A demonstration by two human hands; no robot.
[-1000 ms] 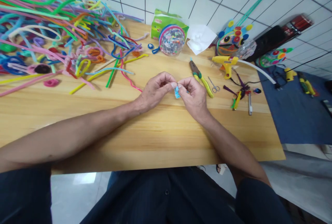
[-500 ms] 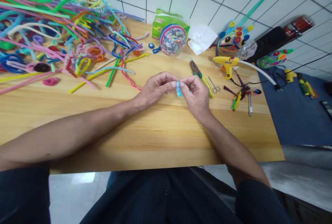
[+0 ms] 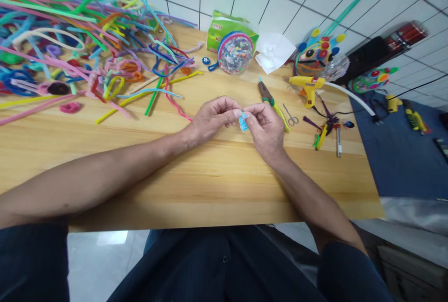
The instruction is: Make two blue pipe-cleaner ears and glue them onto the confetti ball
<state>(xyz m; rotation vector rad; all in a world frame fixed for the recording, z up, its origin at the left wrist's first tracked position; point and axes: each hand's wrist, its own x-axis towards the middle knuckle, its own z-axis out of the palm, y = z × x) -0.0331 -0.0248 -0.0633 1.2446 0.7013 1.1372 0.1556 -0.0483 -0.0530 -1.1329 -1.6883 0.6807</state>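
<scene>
- Piece of light blue, ridged material [image 3: 243, 124] sits at the centre of the frame, held just in front of the person between both hands; its far edge is hidden by fingers.
- Right hand [image 3: 265, 127] grasps it, thumb against the near face and the index finger curled behind.
- Left hand [image 3: 214, 117] has its thumb and index finger pinched together at the upper end, seemingly on the tip of the same piece; how much they grasp is hidden.
- Weight looks negligible, so fingertips alone should carry it.
- Ridges suggest something soft and bendy, perhaps a wound fuzzy stem like the pipe cleaners [image 3: 45, 1] heaped in the upper left; if so, it should grip well rather than slip, and a hard squeeze could flatten the folds.
- Best hold is probably the narrow upper end, leaving the ridged part hanging uncrushed toward the lower side.
- Pliers [image 3: 276, 109] and small scissors [image 3: 291, 117] lie right of centre, just beyond the right hand; a yellow glue gun [image 3: 308, 88] stands farther toward the upper right.
</scene>
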